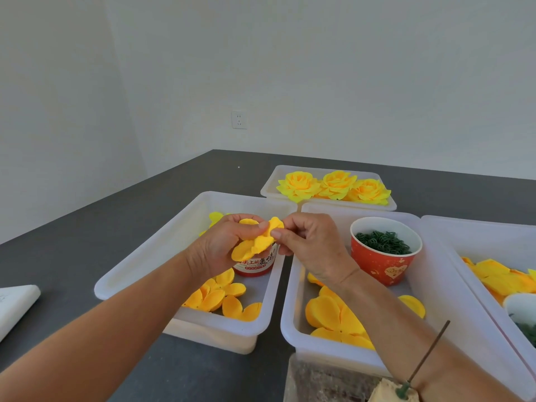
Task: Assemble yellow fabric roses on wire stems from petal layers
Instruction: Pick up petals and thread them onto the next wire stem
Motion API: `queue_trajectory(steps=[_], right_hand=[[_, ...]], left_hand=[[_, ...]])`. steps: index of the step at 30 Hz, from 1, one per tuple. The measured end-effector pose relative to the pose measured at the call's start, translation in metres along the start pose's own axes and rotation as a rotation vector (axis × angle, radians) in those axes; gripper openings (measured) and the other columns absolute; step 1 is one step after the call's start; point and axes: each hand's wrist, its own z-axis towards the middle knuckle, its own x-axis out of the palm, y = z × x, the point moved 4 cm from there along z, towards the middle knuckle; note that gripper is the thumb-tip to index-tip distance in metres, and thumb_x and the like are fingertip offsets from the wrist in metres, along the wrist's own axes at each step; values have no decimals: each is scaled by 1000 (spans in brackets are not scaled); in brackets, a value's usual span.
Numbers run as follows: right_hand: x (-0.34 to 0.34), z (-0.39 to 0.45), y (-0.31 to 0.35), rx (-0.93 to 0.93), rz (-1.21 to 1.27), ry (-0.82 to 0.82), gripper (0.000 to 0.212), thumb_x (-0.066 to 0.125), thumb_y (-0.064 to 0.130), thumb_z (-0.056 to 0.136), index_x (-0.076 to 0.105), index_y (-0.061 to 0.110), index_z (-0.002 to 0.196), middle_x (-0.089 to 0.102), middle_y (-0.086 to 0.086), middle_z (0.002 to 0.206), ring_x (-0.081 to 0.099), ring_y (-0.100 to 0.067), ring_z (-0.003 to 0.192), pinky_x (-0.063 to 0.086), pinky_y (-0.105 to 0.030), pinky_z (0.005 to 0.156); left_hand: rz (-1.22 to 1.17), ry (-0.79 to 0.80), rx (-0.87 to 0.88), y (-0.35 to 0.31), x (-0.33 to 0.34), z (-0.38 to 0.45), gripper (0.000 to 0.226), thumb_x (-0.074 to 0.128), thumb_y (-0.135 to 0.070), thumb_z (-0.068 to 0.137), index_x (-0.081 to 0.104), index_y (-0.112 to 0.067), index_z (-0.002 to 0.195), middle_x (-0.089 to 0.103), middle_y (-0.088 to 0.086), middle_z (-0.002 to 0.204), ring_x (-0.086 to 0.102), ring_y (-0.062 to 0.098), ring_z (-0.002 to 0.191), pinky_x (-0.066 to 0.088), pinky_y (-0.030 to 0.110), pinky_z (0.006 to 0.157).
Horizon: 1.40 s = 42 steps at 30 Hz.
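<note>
Petal layer [255, 242], a small yellow fabric piece, is held up between both hands above the near-left tray [185, 227], in front of a red-and-white cup [255, 264] that stands in that tray. The left hand [223, 245] curls round it from below and the left, thumb on top, while the right hand [307, 242] pinches its right edge between thumb and forefinger; the two hands are close together, almost touching across the fabric. It looks very light, thin and floppy, likely to crease or fold under pressure and not slippery, so a soft pinch near the centre, where a stem would pass, seems the safest hold, with the lobes left free. Loose petal layers [220, 297] lie in the near end of the left tray, and bigger ones [333, 317] in the middle tray [293, 314], whose raised walls sit just beside each other with a narrow strip of dark table [87, 216] between. A red paper cup [383, 253] of small green rings stands in the far part of the middle tray, near the right wrist, and could be tipped by a careless sweep. A wire stem [429, 351] stands tilted at the near right, close to the right forearm. Three finished roses [333, 185] rest in a far tray [269, 184]. Open room lies to the left over the bare table.
</note>
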Motion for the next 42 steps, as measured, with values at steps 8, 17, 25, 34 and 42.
queue_trajectory(steps=[8,17,25,34,42], right_hand=[[-6,0,-8,37,-78,-81,23,71,18,82,66,2,66,61,-6,55,58,-3,45,49,-16,51],[0,3,-15,134,-7,-25,26,58,7,90,61,-16,78,62,-28,71,57,-15,61,54,-36,64],[-10,3,-9,46,-127,-122,17,70,16,82,69,12,66,61,6,54,55,-1,50,49,-23,56],[1,0,-10,127,25,-76,25,70,38,79,69,17,67,66,1,59,63,-4,56,54,-23,60],[-2,0,-15,284,81,-42,3,71,13,82,70,16,82,67,7,64,66,-4,54,47,-13,48]], left_hand=[[287,-113,236,-1,2,-3,5,65,-8,84,70,-9,82,69,7,78,63,19,75,51,34,73],[322,-182,262,-5,3,-4,12,66,-11,83,66,-9,72,61,10,69,55,19,66,47,28,62],[318,-112,306,-4,4,-4,18,71,-19,73,70,-8,87,72,14,82,67,22,73,57,31,69],[360,-224,304,-5,-3,-2,11,66,-18,83,68,-16,73,66,5,72,59,16,70,51,32,67],[271,-225,319,-6,-4,-3,4,65,-14,85,65,-11,87,68,2,73,64,12,64,52,22,57]])
